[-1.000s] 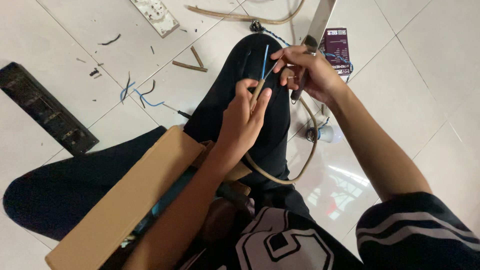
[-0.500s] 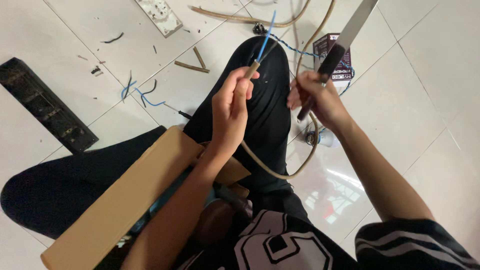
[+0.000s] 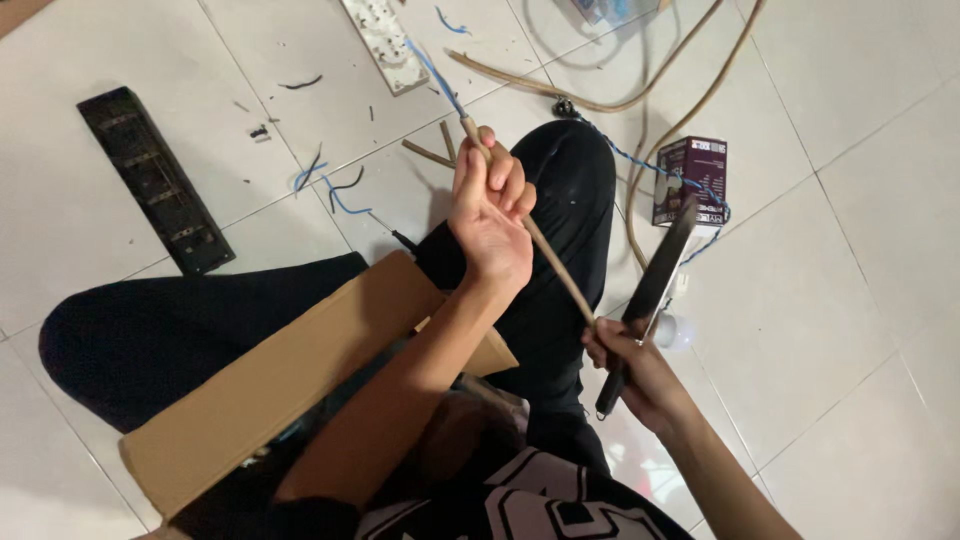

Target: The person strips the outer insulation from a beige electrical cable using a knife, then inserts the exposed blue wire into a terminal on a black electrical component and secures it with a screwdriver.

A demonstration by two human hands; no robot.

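The person wears black trousers (image 3: pixel 180 330) and a black shirt (image 3: pixel 520 500) (white print), arms bare.

Hands: two are counted, a left hand (image 3: pixel 490 215) and a right hand (image 3: pixel 630 365).
Knives: one knife (image 3: pixel 650 295) is counted.
Tan cables: one cable (image 3: pixel 540 245) is held; others are seen on the floor.
Cardboard boxes: one box (image 3: pixel 270 385) is counted.
Small purple cartons: one carton (image 3: pixel 690 180) is counted.
Black strips: one strip (image 3: pixel 155 180) is counted.
White power strips: one power strip (image 3: pixel 385 40) is counted.
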